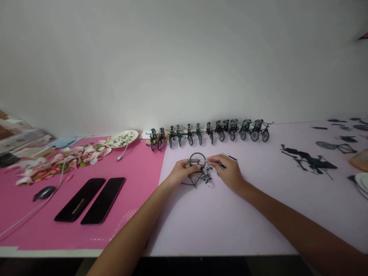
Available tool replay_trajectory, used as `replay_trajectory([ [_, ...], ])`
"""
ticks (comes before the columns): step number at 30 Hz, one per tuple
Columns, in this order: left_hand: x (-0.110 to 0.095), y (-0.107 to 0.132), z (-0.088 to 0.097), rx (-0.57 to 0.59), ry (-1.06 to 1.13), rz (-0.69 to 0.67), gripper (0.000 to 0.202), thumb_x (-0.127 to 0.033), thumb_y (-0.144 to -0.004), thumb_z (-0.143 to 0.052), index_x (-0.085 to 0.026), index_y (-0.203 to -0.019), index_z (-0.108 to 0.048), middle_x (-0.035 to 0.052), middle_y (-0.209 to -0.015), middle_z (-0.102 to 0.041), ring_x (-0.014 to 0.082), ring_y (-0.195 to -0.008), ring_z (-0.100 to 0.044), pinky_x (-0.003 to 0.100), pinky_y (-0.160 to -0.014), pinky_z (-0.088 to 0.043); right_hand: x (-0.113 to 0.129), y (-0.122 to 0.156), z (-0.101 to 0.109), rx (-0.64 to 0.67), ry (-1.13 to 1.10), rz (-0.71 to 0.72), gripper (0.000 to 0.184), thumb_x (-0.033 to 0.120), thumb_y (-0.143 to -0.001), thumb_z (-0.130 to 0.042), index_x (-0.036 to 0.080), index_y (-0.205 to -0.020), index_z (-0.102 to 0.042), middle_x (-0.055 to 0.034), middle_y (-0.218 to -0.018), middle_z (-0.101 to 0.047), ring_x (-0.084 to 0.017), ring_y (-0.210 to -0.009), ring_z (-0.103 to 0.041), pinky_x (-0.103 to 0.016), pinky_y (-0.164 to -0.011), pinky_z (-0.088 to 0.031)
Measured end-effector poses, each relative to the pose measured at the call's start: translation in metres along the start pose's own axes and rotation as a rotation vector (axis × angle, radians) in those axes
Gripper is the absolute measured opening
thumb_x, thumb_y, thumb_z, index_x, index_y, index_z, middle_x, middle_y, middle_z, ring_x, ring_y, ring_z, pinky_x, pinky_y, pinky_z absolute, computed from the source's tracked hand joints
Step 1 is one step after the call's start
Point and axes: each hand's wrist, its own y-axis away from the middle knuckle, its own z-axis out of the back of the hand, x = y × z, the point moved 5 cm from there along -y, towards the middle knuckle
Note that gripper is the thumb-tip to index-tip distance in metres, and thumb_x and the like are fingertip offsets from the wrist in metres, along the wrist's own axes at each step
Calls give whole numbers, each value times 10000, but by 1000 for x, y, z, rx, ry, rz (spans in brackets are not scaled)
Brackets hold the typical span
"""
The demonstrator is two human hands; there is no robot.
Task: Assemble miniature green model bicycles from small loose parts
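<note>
My left hand (180, 171) pinches a small dark green model bicycle part, its spoked wheel (197, 158) standing upright with the frame (195, 178) hanging below onto the pale lilac table (218, 218). My right hand (228, 171) is closed on a thin dark tool (222, 165) whose tip meets the wheel's right side. Both hands sit close together at the table's middle.
A row of several finished green model bicycles (209, 131) lines the wall. Loose bicycle parts (309, 161) lie to the right. On the pink mat (135, 180) at left lie two black phones (91, 199), a mouse (44, 192), a white cable, a plate (123, 138) and pink petals (61, 159).
</note>
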Motion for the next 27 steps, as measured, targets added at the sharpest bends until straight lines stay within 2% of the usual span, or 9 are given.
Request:
replay_trajectory([
  [5, 0, 1, -2, 2, -20, -22, 483, -416, -708, -919, -123, -1055, -753, 83, -879, -798, 184, -804, -764, 200, -595, -533, 4, -1, 1, 8, -9, 71, 96, 213, -972, -680, 258, -945, -760, -46, -878, -776, -217, -815, -718, -380, -747, -596],
  [11, -2, 3, -6, 12, -45, -41, 455, -397, -722, -911, -122, -1048, -751, 76, -844, -792, 195, -808, -764, 213, -610, -546, 14, -5, 2, -29, 69, 109, 53, 207, -949, -703, 244, -926, -732, -63, -837, -737, -228, -806, -636, -336, -563, -519],
  [20, -3, 5, -9, 15, -57, -72, 461, -420, -714, -904, -121, -1033, -758, 82, -851, -787, 195, -790, -751, 221, -599, -537, 24, -5, 0, -16, 74, 155, 120, 136, -939, -676, 241, -961, -732, -61, -861, -745, -222, -799, -639, -359, -632, -541],
  [24, -7, 3, -6, -89, -54, -174, 474, -455, -720, -880, -121, -1030, -751, 93, -900, -786, 197, -808, -736, 231, -610, -539, 23, -5, 0, -14, 10, 175, 182, 123, -944, -663, 265, -968, -776, -47, -855, -771, -220, -792, -683, -391, -708, -576],
  [27, -10, 4, -2, -186, -73, -250, 448, -443, -740, -851, -121, -1035, -752, 85, -899, -783, 170, -748, -701, 231, -606, -525, 22, -4, 2, -15, -39, 184, 257, 106, -954, -634, 292, -1008, -802, -39, -871, -792, -217, -790, -716, -402, -733, -594],
])
